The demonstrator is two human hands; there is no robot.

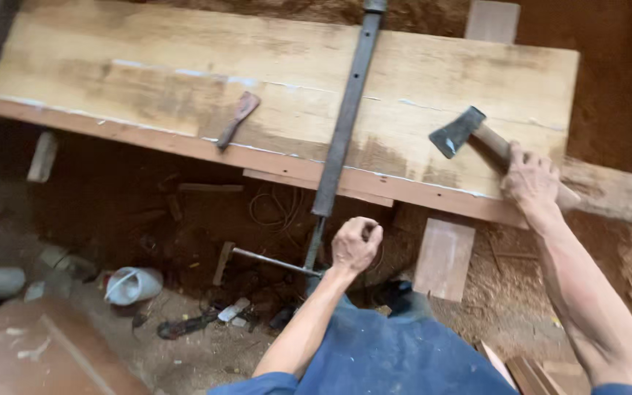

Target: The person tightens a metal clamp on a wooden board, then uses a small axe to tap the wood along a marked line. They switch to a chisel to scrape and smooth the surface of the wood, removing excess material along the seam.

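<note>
We note clamping in hand: left hand (355, 243) fisted on the clamp bar (345, 121) handle, right hand (529, 178) gripping the hatchet (477, 132) right of it; tightening needs steady turning.

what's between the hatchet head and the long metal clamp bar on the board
Nothing visible: bare board lies between the hatchet, held in the right hand, and the clamp bar.

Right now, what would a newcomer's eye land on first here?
The hatchet, held by the right hand over the right end of the wide wooden plank. Next, the long metal bar clamp crossing the plank, its screw end by the closed left hand.
</note>
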